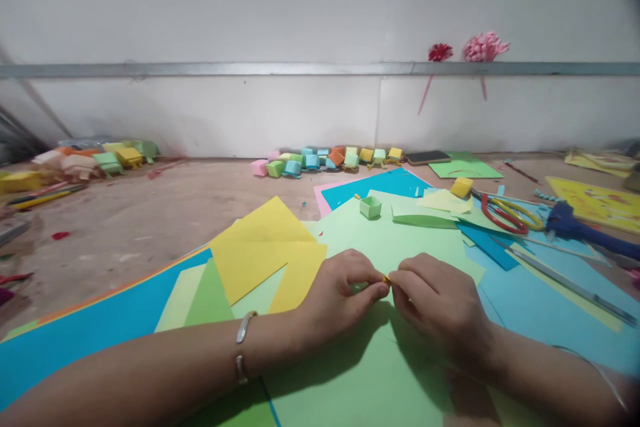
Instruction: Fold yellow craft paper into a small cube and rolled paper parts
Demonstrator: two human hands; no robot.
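Observation:
My left hand (350,290) and my right hand (440,300) meet over a light green paper sheet (360,240). Thumb and forefinger of each pinch a tiny yellow-orange paper piece (387,279) between them; most of it is hidden by the fingertips. Beyond the hands stands a small open green paper box (371,207). A yellow folded paper cube (461,187) lies farther back on the right. Close to my left hand are yellow paper sheets (265,240).
Red-and-yellow-handled scissors (505,213), a metal ruler (570,283) and a dark blue tool (585,227) lie right. Folded paper figures line the back (313,161) and the far left (80,163). A dark phone-like slab (427,158) is near the wall. Paper flowers (485,47) hang on the rail.

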